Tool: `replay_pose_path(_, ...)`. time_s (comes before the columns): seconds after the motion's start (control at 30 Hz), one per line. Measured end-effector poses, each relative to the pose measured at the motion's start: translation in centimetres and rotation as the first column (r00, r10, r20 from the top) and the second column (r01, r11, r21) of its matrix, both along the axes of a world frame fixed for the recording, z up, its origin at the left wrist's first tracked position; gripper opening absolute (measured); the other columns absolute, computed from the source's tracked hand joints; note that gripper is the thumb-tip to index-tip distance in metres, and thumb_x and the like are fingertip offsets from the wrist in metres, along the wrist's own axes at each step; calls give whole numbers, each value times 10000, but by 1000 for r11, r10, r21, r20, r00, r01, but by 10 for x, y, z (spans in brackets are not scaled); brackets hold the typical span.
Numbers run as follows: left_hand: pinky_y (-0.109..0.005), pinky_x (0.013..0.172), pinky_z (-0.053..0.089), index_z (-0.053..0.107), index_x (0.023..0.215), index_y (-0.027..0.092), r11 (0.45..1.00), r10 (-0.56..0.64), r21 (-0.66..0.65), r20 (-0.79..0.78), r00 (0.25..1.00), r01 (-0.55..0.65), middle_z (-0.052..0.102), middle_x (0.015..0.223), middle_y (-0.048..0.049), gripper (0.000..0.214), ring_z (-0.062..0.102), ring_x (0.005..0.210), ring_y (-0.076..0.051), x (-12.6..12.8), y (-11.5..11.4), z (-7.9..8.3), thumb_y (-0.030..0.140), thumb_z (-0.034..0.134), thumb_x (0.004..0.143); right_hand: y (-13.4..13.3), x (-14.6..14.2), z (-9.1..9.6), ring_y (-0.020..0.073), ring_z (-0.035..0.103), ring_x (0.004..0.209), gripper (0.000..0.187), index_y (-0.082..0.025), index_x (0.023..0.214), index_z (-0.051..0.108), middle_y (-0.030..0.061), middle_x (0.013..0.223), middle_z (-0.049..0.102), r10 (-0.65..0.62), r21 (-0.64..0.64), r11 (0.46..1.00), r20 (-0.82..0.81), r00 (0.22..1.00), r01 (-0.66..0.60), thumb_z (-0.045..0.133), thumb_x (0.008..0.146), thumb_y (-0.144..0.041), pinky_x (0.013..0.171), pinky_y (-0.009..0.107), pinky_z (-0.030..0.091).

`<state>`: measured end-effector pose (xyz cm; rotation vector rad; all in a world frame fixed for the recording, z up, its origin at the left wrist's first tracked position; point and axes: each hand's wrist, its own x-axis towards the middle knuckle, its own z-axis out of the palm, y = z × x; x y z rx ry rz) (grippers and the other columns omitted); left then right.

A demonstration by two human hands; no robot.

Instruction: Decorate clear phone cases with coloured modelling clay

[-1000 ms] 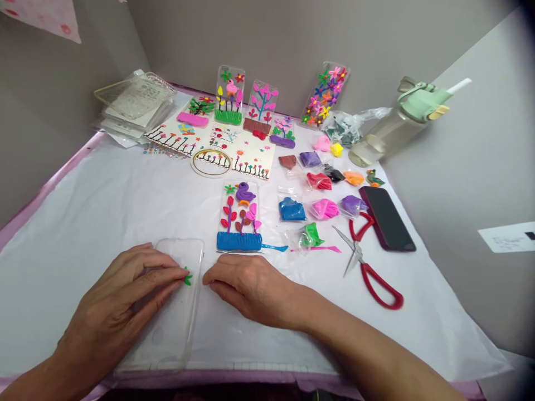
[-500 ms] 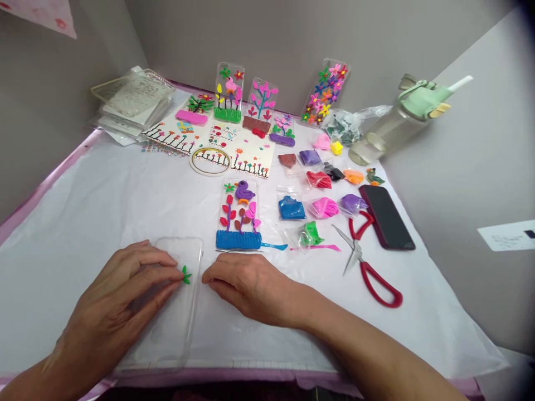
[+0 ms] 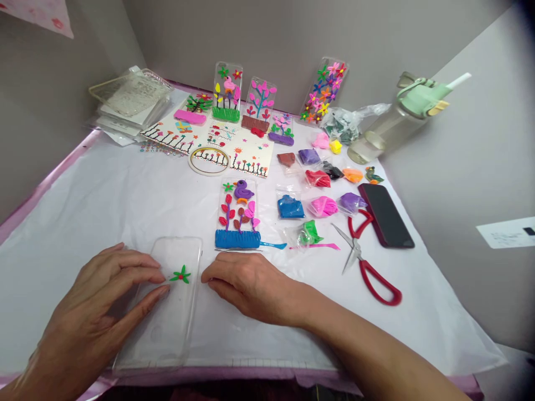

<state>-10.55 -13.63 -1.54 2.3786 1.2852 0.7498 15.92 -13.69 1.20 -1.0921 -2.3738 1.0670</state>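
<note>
The white cloth (image 3: pixel 104 200) spreads under everything, slightly wrinkled. On its near part, left of centre, lies the transparent case (image 3: pixel 178 312), flat and slanting, its far end further right than its near end. It looks light and thin, probably springy plastic that bends a little without breaking. Being smooth, it may slide on the cloth if pushed from one side, so the raised side edges or the near end seem the best places to take hold, well apart from the decoration.

The left hand (image 3: pixel 100 306) comes in from the near left, back upward, fingers reaching right over the case's left edge. Its thumb lies on the near side, parted from the forefinger, and nothing shows between the tips. Whether any finger touches the case cannot be told.

The right hand (image 3: pixel 251 287) lies to the right of the case, its forearm running off toward the near right. Its fingers are curled with the thumb tucked close under the forefinger, the tips just beside the case's right edge. Whether they pinch something is hidden.

The green flower (image 3: pixel 184 271) sits on the far half of the case, just right of the left fingertips. It looks soft and clay-like, easily dented or stretched; a light touch under a petal would suit it better than a squeeze. Its small red centre (image 3: pixel 181 277) looks softest to pressure.
</note>
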Motion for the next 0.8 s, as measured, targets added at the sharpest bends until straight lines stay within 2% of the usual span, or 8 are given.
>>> replay_pose_path(0.33,-487,1152,326,670,1033,315,994,-103,-44,-41,994,101,632,1052,20,129,587,1021,-248,-3,8,-5,293,651,907,0,0,-2,167,648,887,170,-153,1070,671,65,992,708,2,18,1000,-4,1000,-2,514,1007,-153,764,259,472)
replay_pose_path(0.43,-466,1152,340,660,1050,315,994,-107,-25,-19,994,106,636,1067,31,146,584,1041,-236,-3,8,-3,271,653,910,0,0,-1,170,648,917,170,-168,1070,673,60,1015,712,-25,-33,999,-39,999,23,518,1001,-151,799,263,475)
replay_pose_path(0.5,-467,1172,336,653,1064,312,994,-105,-8,10,994,105,647,1061,42,165,595,1044,-224,0,7,0,237,624,920,-1,0,-1,163,646,911,176,-174,1079,677,49,1010,710,-95,-113,990,-99,991,83,528,990,-143,817,268,476)
replay_pose_path(0.57,-474,1194,331,645,1081,304,992,-123,6,39,992,123,665,1051,47,189,614,1037,-214,4,6,3,211,616,919,-2,-2,1,141,638,845,175,-182,1093,676,24,940,697,-212,-280,947,-185,960,155,548,977,-150,783,257,478)
replay_pose_path(0.63,-474,1203,339,635,1097,303,989,-151,7,76,986,151,680,1046,43,216,630,1034,-206,9,7,7,187,619,915,-3,-4,2,121,620,775,146,-188,1083,668,2,879,668,-352,-502,847,-284,892,174,587,962,-198,716,238,480)
replay_pose_path(0.7,-469,1214,338,629,1099,309,987,-160,-13,128,979,163,692,1038,41,221,644,1038,-202,15,8,10,189,622,914,-3,-6,5,117,615,752,162,-185,1068,655,-2,870,649,-466,-672,733,-382,798,107,635,944,-287,679,232,488)
replay_pose_path(0.73,-467,1221,334,628,1098,315,986,-154,-31,155,976,161,697,1034,44,221,649,1048,-200,19,8,12,193,616,915,-2,-6,6,117,615,747,207,-180,1060,652,0,869,644,-505,-717,695,-423,753,64,657,931,-341,673,234,493)
replay_pose_path(0.8,-467,1233,320,627,1104,331,985,-140,-70,192,971,156,704,1044,52,226,649,1084,-196,25,8,15,196,594,925,-1,-6,8,115,613,729,309,-169,1045,655,-1,841,639,-541,-750,662,-479,691,-2,687,901,-441,671,237,496)
